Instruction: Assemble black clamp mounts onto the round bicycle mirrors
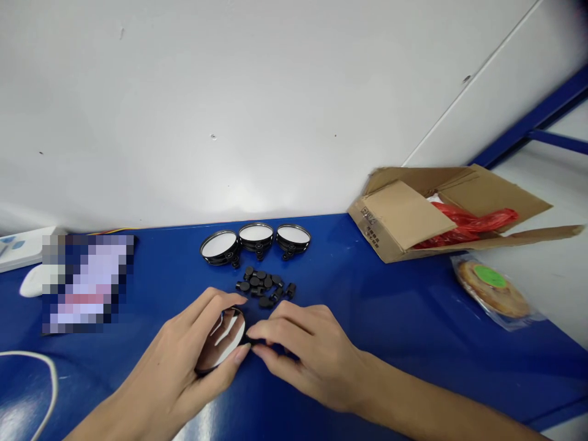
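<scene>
My left hand (197, 349) is closed round the rim of a small round mirror (228, 344) with a black frame, thumb on the near edge and fingers on the far edge. The mirror's glass reflects the fingers. At its right edge my right hand (301, 349) pinches a small black part, mostly hidden by the fingertips, against the frame. Just beyond the hands lies a loose pile of several small black plastic joint pieces (261, 283). Behind the pile stand three similar round mirrors (256, 234) in a row, each with a black stub at its near side.
At the back right sits an open cardboard box (390, 226) with a red plastic bag (468, 223). A wrapped round pastry (493, 288) lies near it. On the left are a blurred-out device (87, 285), a white mouse-like object (32, 280), a white box (27, 248) and a white cable (54, 383).
</scene>
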Action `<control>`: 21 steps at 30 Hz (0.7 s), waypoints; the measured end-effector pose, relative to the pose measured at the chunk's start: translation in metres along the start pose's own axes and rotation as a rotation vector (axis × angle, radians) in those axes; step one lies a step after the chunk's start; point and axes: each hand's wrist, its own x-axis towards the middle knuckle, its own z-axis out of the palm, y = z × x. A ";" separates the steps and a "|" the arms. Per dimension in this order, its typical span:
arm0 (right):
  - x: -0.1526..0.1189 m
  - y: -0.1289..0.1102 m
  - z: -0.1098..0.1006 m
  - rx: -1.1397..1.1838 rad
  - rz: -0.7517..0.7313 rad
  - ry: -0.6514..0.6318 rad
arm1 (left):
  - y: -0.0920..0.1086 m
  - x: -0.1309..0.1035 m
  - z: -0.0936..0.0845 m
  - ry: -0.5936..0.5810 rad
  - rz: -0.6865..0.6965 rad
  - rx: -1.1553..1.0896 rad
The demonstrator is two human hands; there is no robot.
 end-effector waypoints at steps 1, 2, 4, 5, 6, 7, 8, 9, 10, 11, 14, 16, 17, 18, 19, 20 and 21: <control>0.000 0.000 0.000 -0.018 -0.035 0.011 | 0.000 0.000 0.000 -0.017 0.006 -0.016; 0.000 -0.001 0.000 -0.027 -0.060 0.015 | 0.000 0.000 0.000 -0.033 0.012 -0.031; 0.000 0.000 0.000 -0.038 -0.085 0.014 | 0.000 0.000 0.000 -0.051 0.017 -0.057; 0.000 0.001 -0.001 -0.044 -0.092 0.015 | 0.001 -0.001 0.000 -0.055 0.014 -0.069; 0.000 0.001 -0.002 -0.041 -0.101 0.023 | 0.001 -0.001 0.000 -0.056 0.010 -0.081; 0.001 0.002 -0.002 -0.029 -0.113 0.031 | 0.001 -0.002 0.000 -0.054 0.007 -0.091; 0.001 0.002 -0.003 -0.010 -0.121 0.039 | 0.001 -0.002 0.000 -0.052 0.005 -0.101; 0.001 0.003 -0.003 0.010 -0.130 0.044 | 0.001 -0.003 0.000 -0.051 0.004 -0.108; 0.001 0.003 -0.003 0.028 -0.140 0.046 | 0.002 -0.004 0.000 -0.055 0.004 -0.113; 0.001 0.003 -0.004 0.041 -0.148 0.047 | 0.002 -0.004 0.000 -0.062 0.003 -0.117; 0.001 0.003 -0.003 0.080 -0.149 0.062 | 0.002 -0.006 0.000 -0.075 -0.009 -0.120; 0.001 0.003 -0.002 0.134 -0.146 0.086 | 0.001 -0.006 -0.001 -0.069 -0.006 -0.120; 0.001 0.003 -0.001 0.163 -0.149 0.093 | 0.000 -0.006 -0.002 -0.073 0.005 -0.117; 0.002 0.003 -0.001 0.189 -0.156 0.097 | 0.000 -0.005 -0.003 -0.085 0.019 -0.113; 0.002 0.003 -0.001 0.210 -0.167 0.099 | -0.001 -0.005 -0.003 -0.103 0.031 -0.109; 0.002 0.003 -0.001 0.225 -0.175 0.097 | -0.002 -0.004 -0.004 -0.122 0.040 -0.106; 0.003 0.002 -0.001 0.236 -0.178 0.098 | -0.002 -0.004 -0.004 -0.136 0.043 -0.107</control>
